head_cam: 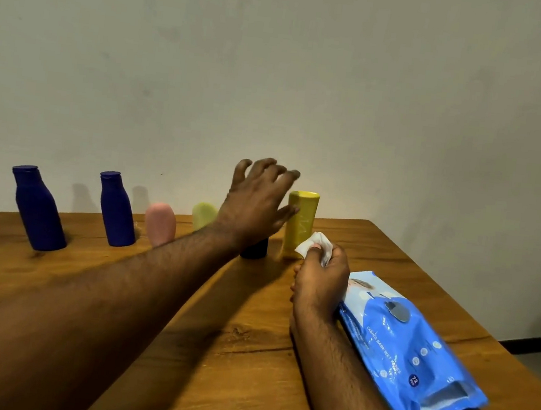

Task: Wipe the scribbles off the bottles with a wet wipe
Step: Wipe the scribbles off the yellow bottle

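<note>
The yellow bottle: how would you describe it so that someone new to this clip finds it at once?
Look along the far edge of the wooden table, where a row of bottles stands before the wall. The yellow bottle is the one furthest right, just beyond the open left hand and above the wet wipe that the right hand holds. It alone is a tall, straight-sided mustard yellow tube.
</note>
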